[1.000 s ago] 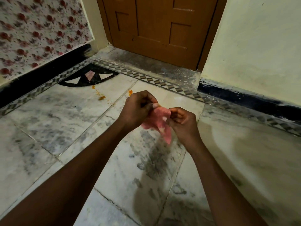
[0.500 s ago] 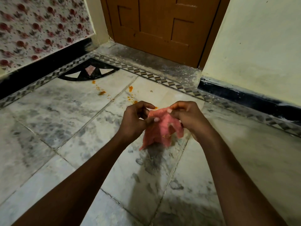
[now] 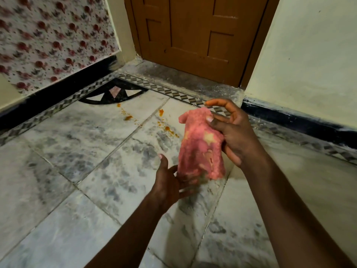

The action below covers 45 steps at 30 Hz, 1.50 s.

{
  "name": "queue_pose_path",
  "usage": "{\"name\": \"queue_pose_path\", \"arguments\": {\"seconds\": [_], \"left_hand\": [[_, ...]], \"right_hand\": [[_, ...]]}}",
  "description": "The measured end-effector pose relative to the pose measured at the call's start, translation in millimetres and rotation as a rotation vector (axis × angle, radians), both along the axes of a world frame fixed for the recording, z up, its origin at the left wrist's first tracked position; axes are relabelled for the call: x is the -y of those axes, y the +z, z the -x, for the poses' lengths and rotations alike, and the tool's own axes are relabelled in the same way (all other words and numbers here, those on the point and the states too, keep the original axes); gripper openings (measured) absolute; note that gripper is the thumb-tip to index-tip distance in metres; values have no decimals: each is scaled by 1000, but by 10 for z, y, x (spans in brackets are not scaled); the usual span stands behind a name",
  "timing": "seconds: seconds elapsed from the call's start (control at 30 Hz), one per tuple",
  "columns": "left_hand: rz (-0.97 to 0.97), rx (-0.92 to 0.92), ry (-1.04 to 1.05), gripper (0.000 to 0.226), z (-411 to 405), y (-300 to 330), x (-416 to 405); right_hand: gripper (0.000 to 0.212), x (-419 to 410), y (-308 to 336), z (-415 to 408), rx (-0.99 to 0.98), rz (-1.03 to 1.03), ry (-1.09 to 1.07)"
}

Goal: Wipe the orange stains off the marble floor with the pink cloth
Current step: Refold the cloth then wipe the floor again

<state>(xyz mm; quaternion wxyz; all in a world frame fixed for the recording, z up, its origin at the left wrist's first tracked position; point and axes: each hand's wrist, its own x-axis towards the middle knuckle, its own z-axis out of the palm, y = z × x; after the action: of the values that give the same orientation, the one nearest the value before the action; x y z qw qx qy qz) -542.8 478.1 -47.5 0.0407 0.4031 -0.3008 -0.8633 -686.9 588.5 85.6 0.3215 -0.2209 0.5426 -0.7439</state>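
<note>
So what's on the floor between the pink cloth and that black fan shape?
In the head view, orange stains dot the marble floor between the pink cloth and the black fan shape.

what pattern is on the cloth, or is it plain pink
Not plain: the pink cloth has pale yellow star-like patches, seen in the head view.

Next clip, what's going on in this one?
A person stands over a marble floor, getting a pink cloth ready. The right hand pinches the cloth near its top so it hangs down, while the left hand, fingers straight, touches its lower edge from below. The orange stains lie on the tiles near the wooden door, not yet wiped.
</note>
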Motion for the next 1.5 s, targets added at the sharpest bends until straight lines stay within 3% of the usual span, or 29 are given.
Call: {"name": "queue_pose_path", "arguments": {"seconds": [0.07,0.2,0.33,0.5,0.6,0.7,0.8,0.87,0.97,1.17,1.5], "left_hand": [[-75,-92,124,82,14,-17,-39],[179,4,173,33,48,19,38],[366,96,213,14,23,-30,113],[548,92,374,30,-26,87,229],[641,33,428,48,-42,107,357],[711,6,469,30,-63,185,482],[652,-33,410,30,-104,288,549],[652,-74,355,44,-141,314,578],[836,-92,263,63,-191,325,640],[1111,-98,168,38,-173,391,781],[1431,15,-39,13,-164,308,959]], "right_hand": [[33,-40,-58,42,27,-22,-30],[29,-84,-195,116,18,-86,-76],[21,-91,-251,174,11,-88,-102],[49,-220,-259,303,-45,-139,-55],[49,-287,-239,350,-103,-182,-10],[43,-309,-259,402,-129,-181,-47],[40,-315,-293,464,-93,-222,-77],[44,-331,-303,492,-81,-284,-60],[51,-350,-313,488,-109,-330,-47],[47,-331,-484,540,-213,-387,-190],[41,-372,-605,505,-210,-390,-174]]}}
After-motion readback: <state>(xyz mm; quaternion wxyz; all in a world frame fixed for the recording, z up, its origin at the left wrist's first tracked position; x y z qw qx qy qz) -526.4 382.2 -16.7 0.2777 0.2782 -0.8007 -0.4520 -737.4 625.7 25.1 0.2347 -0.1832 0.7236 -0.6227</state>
